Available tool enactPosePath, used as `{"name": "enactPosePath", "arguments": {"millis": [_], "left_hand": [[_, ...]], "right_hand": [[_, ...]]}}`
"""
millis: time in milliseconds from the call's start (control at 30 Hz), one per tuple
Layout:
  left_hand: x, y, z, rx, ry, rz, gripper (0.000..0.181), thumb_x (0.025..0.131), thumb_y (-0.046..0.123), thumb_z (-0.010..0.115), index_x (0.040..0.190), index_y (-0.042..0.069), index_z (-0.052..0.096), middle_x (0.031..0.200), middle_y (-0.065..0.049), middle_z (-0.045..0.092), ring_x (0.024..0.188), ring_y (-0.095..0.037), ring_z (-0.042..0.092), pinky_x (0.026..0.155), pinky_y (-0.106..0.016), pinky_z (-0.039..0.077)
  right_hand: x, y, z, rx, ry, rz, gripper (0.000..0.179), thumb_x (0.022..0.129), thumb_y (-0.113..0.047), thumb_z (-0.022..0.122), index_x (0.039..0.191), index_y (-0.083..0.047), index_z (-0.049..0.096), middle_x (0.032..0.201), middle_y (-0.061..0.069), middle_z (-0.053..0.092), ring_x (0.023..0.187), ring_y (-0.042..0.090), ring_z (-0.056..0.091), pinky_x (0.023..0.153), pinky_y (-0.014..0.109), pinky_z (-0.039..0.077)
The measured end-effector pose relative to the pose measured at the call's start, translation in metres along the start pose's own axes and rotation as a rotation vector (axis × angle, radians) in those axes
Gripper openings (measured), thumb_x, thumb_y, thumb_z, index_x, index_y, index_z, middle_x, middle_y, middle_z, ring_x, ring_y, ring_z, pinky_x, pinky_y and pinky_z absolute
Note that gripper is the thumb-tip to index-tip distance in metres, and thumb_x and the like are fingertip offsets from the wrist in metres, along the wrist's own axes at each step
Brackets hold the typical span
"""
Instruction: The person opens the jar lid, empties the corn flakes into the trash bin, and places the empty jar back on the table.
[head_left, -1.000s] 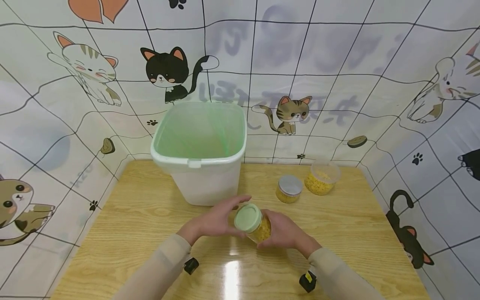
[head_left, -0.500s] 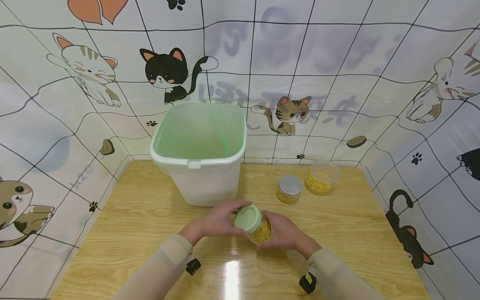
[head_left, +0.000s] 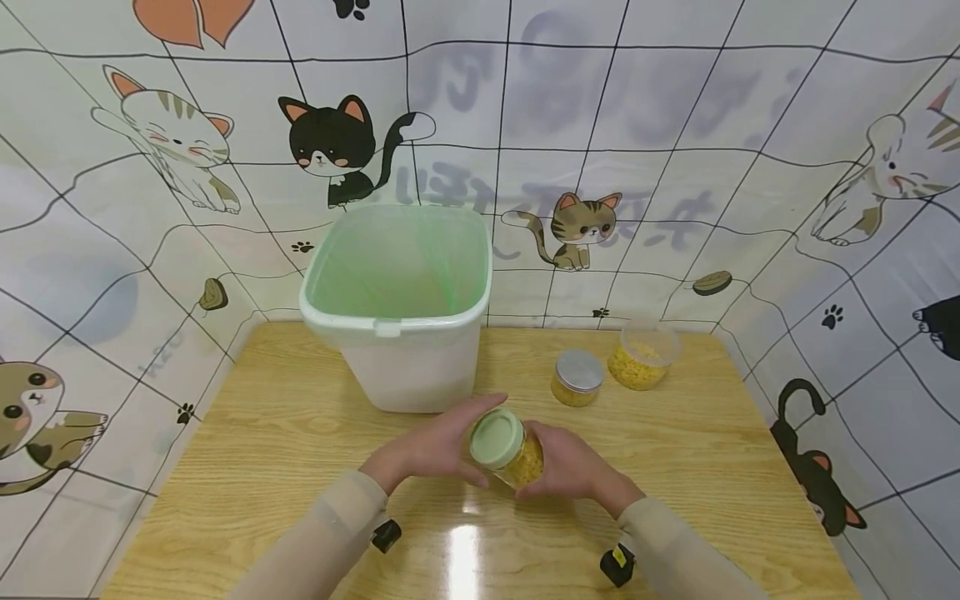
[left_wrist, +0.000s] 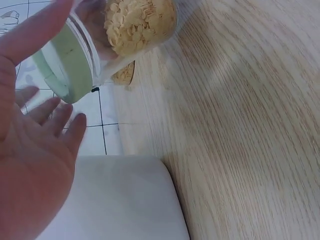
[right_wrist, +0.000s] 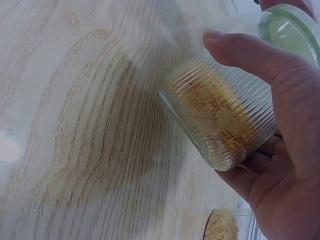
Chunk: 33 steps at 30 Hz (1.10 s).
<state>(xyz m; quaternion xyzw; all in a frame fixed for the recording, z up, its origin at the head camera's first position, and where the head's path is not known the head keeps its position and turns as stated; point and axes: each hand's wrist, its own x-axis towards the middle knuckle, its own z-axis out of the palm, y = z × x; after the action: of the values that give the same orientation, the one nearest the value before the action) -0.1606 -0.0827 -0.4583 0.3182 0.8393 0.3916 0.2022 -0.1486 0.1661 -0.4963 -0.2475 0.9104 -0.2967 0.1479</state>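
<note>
Left hand spread, right hand curled

Jar: clear ribbed glass by the look, shiny. Lid: smooth plastic-looking. Bin: smooth plastic, slight sheen. Table: wood grain, glossy. Silvery cap: metal-looking, matt. Tub: clear plastic-looking. Sleeves: matt cloth. Backdrop: wrinkled sheeting.

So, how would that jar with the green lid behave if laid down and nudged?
The jar would probably roll, since its sides are round. Its clear ribbed wall looks stiff, perhaps glass, so a drop might crack it. The loose yellow flakes only partly fill it, so they'd likely shift about.
</note>
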Motion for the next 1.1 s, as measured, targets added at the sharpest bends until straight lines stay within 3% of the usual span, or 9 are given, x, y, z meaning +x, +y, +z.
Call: {"name": "enactPosePath", "arguments": {"millis": [133,233,367,500,600,733,833,967,1100], "left_hand": [[-0.0008,0.0001,-0.0006,-0.003,-0.022,0.081,0.101,0.073,0.009,0.085,0.154,0.024,0.027,0.160,0.008,0.027,0.149,-0.017,0.023,0.122,-0.046,0.024],[-0.0003,0.0009,-0.0009,0.009,-0.017,0.090,0.094,0.074,0.003,0.082,0.152,0.023,0.033,0.157,0.008,0.033,0.147,-0.016,0.028,0.121,-0.045,0.026],[-0.0003,0.0015,-0.0009,0.031,0.015,0.054,0.087,0.077,0.014,0.082,0.151,0.023,0.036,0.152,0.008,0.041,0.140,-0.015,0.039,0.117,-0.042,0.034],[0.0025,-0.0001,0.0018,0.074,0.083,0.001,0.079,0.076,0.038,0.083,0.144,0.021,0.045,0.137,0.010,0.054,0.121,-0.010,0.053,0.103,-0.033,0.047],[0.0051,-0.0002,0.0040,0.099,0.124,-0.039,0.077,0.073,0.050,0.082,0.137,0.019,0.051,0.126,0.009,0.060,0.111,-0.009,0.057,0.094,-0.030,0.050],[0.0052,0.0014,0.0038,0.072,0.118,-0.075,0.096,0.069,0.051,0.085,0.146,0.017,0.040,0.142,0.004,0.052,0.125,-0.014,0.052,0.104,-0.036,0.046],[0.0042,0.0014,0.0031,0.037,0.090,-0.046,0.110,0.066,0.042,0.089,0.154,0.021,0.025,0.157,0.003,0.034,0.141,-0.017,0.038,0.115,-0.041,0.036],[0.0016,0.0004,0.0019,0.032,0.023,0.060,0.107,0.070,0.018,0.089,0.154,0.028,0.024,0.162,0.004,0.022,0.149,-0.020,0.023,0.121,-0.048,0.026],[0.0001,0.0002,0.0007,0.033,-0.014,0.097,0.098,0.072,0.002,0.082,0.152,0.030,0.032,0.160,0.008,0.028,0.149,-0.018,0.024,0.121,-0.047,0.026]], "right_hand": [[0.0003,0.0000,0.0000,-0.002,0.004,-0.010,0.088,0.061,-0.037,0.092,0.133,-0.010,0.051,0.111,-0.005,0.064,0.096,0.010,0.060,0.084,0.034,0.053],[0.0006,0.0006,0.0005,-0.003,0.003,-0.012,0.087,0.060,-0.039,0.092,0.132,-0.011,0.052,0.110,-0.006,0.064,0.095,0.010,0.060,0.083,0.033,0.053],[0.0003,0.0002,0.0005,0.000,-0.001,-0.004,0.089,0.060,-0.039,0.092,0.134,-0.010,0.051,0.111,-0.006,0.064,0.096,0.010,0.059,0.084,0.034,0.053],[0.0001,-0.0009,-0.0010,-0.007,-0.004,0.003,0.091,0.061,-0.039,0.091,0.136,-0.007,0.049,0.113,-0.003,0.064,0.097,0.011,0.059,0.084,0.035,0.053],[0.0005,-0.0013,-0.0020,-0.017,-0.009,0.005,0.092,0.062,-0.040,0.091,0.136,-0.006,0.049,0.113,-0.002,0.064,0.097,0.011,0.059,0.083,0.034,0.053],[0.0020,-0.0014,-0.0028,-0.017,-0.013,0.006,0.091,0.061,-0.040,0.091,0.136,-0.006,0.050,0.114,-0.002,0.063,0.097,0.012,0.059,0.084,0.034,0.053],[0.0028,-0.0008,-0.0026,-0.018,-0.011,0.002,0.091,0.061,-0.040,0.091,0.135,-0.007,0.050,0.114,-0.002,0.063,0.098,0.012,0.059,0.086,0.035,0.053],[0.0019,-0.0007,-0.0016,-0.013,-0.010,0.001,0.089,0.061,-0.039,0.091,0.133,-0.007,0.051,0.112,-0.003,0.064,0.097,0.012,0.060,0.086,0.036,0.053],[0.0011,-0.0012,-0.0011,-0.012,-0.012,0.003,0.085,0.060,-0.038,0.091,0.130,-0.008,0.052,0.108,-0.005,0.064,0.094,0.011,0.060,0.084,0.035,0.053]]}}
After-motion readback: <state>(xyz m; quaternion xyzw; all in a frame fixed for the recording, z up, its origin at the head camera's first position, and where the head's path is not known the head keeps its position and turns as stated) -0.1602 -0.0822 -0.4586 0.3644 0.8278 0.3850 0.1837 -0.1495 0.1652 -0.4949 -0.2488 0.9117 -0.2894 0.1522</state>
